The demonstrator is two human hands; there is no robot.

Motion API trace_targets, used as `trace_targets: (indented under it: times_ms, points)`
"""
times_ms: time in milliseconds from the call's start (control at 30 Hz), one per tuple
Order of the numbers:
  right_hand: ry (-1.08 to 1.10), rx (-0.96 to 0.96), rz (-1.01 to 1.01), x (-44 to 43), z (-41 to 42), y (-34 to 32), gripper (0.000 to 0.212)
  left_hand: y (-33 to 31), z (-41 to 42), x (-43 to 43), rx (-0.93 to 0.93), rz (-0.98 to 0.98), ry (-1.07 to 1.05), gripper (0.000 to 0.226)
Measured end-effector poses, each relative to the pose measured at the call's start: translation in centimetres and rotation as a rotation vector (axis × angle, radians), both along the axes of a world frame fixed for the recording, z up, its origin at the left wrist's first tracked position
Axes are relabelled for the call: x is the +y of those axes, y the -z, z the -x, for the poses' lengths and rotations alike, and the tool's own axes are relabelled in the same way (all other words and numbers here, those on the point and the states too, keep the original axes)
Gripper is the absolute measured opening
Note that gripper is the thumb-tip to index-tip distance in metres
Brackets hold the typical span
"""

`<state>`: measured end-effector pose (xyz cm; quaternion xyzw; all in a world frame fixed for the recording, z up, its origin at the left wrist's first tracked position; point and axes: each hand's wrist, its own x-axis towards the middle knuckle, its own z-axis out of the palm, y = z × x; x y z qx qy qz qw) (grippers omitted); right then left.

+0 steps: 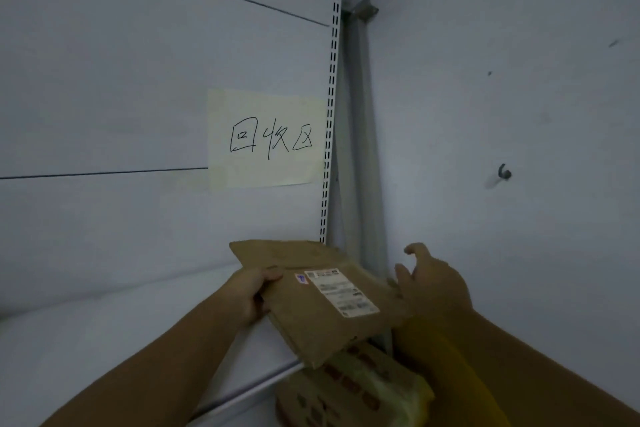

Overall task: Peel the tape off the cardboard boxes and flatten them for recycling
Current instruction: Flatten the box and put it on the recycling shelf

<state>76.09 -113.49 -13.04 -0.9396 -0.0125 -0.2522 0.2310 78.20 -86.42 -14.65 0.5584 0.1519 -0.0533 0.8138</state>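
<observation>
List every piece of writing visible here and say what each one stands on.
"回收区", handwritten on the pale paper sheet on the wall.
White shipping label on the flattened cardboard box: print too blurred to read.
Small pink sticker beside it: mark unreadable.
Lower box under it: printed marks too blurred.

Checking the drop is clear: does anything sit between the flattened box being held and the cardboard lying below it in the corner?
Nothing visible does. The left hand grips the flattened box above the cardboard pile; the right hand is open beside the box's right edge. The box hides part of the pile.
</observation>
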Motion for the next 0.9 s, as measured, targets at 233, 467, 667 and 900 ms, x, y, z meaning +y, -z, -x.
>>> trace_targets:
  times_ms: [233,467,667,900]
  points:
    - [-0.447,0.263,0.327,3.7,-9.0,3.2,0.062,1.8,-5.6,-1.3,-0.112,-0.223,-0.159,0.035]
    - [-0.576,0.442,0.494,5.3,-14.6,5.0,0.068,4.4,-6.1,-1.7,-0.336,-1.159,-0.305,0.055]
    - [-0.635,0.489,0.48,5.2,-15.1,5.5,0.068,5.3,-6.5,-2.7,-0.134,-1.637,0.053,0.062]
    - [-0.675,0.523,0.49,5.1,-15.3,5.4,0.077,4.1,-6.2,-3.2,0.088,-1.682,0.178,0.063]
